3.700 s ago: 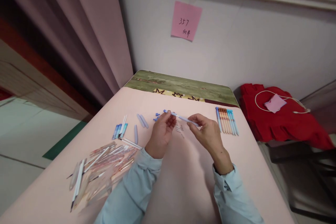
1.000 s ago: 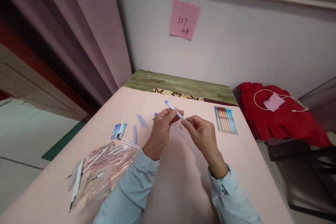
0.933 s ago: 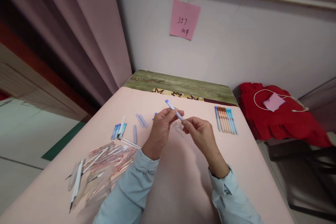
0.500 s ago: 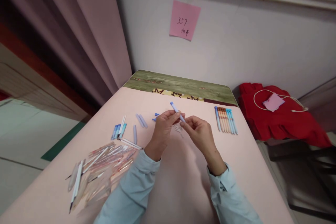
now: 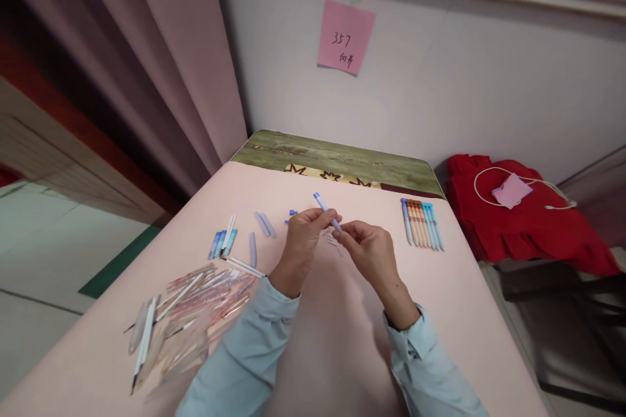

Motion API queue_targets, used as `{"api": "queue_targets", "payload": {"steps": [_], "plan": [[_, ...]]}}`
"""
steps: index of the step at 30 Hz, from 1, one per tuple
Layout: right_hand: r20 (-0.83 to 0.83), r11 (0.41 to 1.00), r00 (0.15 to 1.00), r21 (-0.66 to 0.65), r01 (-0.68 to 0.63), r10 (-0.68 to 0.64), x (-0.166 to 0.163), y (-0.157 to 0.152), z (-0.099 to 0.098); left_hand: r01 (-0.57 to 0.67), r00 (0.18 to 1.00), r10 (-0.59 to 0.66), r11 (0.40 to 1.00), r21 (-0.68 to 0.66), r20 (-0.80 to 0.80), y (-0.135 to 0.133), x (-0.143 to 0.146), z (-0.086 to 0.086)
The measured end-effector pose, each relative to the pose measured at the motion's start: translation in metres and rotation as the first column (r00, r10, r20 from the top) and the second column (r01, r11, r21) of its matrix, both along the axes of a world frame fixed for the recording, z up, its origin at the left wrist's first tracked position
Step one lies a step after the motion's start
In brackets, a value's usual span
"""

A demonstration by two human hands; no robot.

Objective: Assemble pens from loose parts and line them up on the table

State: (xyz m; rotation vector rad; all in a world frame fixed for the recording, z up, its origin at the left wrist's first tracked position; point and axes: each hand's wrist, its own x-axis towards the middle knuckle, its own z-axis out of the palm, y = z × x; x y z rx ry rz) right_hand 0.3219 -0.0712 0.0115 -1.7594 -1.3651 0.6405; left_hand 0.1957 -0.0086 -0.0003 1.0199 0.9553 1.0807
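A blue pen barrel [image 5: 319, 201] slants across the middle, its darker end pointing up and to the left. My left hand [image 5: 304, 240] pinches it near its middle between thumb and fingers. At its lower end, my right hand [image 5: 370, 251] closes thumb and fingertips on it. Small clear and whitish parts [image 5: 333, 240], too small to make out, lie on the table between my hands. Behind my left hand, small blue pieces [image 5: 293, 212] are partly hidden. Left of them lie loose lilac-blue barrels [image 5: 265, 224].
Assembled pens [image 5: 421, 225] in blue, brown and light blue stand in a row at the right. Thin white refills [image 5: 245, 266] and short blue tubes [image 5: 218, 244] lie left, above a pile of clear and pinkish pen parts [image 5: 195, 313]. A red cloth [image 5: 528, 228] covers a stool beyond the table.
Both hands stay on the blue barrel, which has tipped slightly and shifted a little down and to the left. My right hand's fingers have curled in more. The table items stay in place.
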Motion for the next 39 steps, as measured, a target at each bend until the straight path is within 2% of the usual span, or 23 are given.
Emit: {"api": "queue_targets", "payload": {"steps": [5,9,11,13,16,18,20,22,24,25,26,28,30,32,35,39], "plan": [[-0.197,0.996,0.977,0.003,-0.088,0.087,0.004,0.001,-0.005,0.057,0.997,-0.056,0.998,-0.017,0.045,0.0,0.0,0.0],[-0.386,0.988,0.91,0.024,-0.154,0.151,0.006,0.003,-0.008,0.133,0.983,-0.126,0.99,-0.042,0.133,-0.001,-0.002,-0.001],[-0.422,0.985,0.891,0.022,-0.173,0.166,0.007,0.003,-0.008,0.151,0.977,-0.142,0.987,-0.05,0.16,-0.002,-0.001,-0.001],[-0.358,0.987,0.921,0.002,-0.162,0.152,0.008,0.003,-0.008,0.112,0.985,-0.104,0.993,-0.047,0.141,-0.004,0.003,-0.001],[-0.163,0.995,0.982,-0.02,-0.1,0.095,0.009,0.003,-0.009,-0.006,0.998,0.007,1.0,-0.021,0.069,-0.007,0.011,-0.003],[-0.079,0.998,0.995,-0.009,-0.064,0.063,0.01,0.003,-0.01,-0.011,1.0,0.011,1.0,0.009,0.029,-0.006,0.012,-0.004],[-0.061,0.999,0.997,0.011,-0.047,0.047,0.012,0.003,-0.01,-0.016,1.0,0.016,0.999,0.052,-0.016,0.0,0.006,-0.006],[-0.084,0.999,0.996,0.021,-0.024,0.026,0.016,0.003,-0.01,-0.121,0.987,0.133,0.984,0.129,-0.086,0.011,-0.009,-0.008],[-0.107,1.0,0.994,0.013,0.016,-0.015,0.023,0.004,-0.009,-0.284,0.915,0.344,0.92,0.27,-0.211,0.023,-0.03,-0.009],[-0.107,0.999,0.994,0.004,0.033,-0.032,0.026,0.004,-0.008,-0.304,0.844,0.423,0.884,0.356,-0.329,0.029,-0.04,-0.01],[-0.096,0.999,0.995,-0.008,0.041,-0.042,0.029,0.004,-0.008,-0.271,0.744,0.477,0.856,0.441,-0.468,0.033,-0.05,-0.01],[-0.047,0.998,0.998,-0.035,0.045,-0.047,0.034,0.004,-0.007,-0.101,0.507,0.491,0.85,0.517,-0.708,0.039,-0.063,-0.012],[0.004,0.998,0.999,-0.052,0.046,-0.046,0.035,0.004,-0.006,0.071,0.305,0.429,0.88,0.469,-0.851,0.04,-0.067,-0.015],[0.022,0.998,0.999,-0.051,0.046,-0.045,0.033,0.003,-0.006,0.172,0.193,0.356,0.905,0.389,-0.914,0.038,-0.065,-0.02],[0.01,0.999,1.0,-0.026,0.026,-0.026,0.029,0.003,-0.006,0.239,0.159,0.316,0.907,0.347,-0.935,0.037,-0.06,-0.029],[0.008,1.0,1.0,-0.014,-0.001,0.001,0.027,0.003,-0.008,0.254,0.24,0.33,0.886,0.387,-0.913,0.038,-0.059,-0.04]]}}
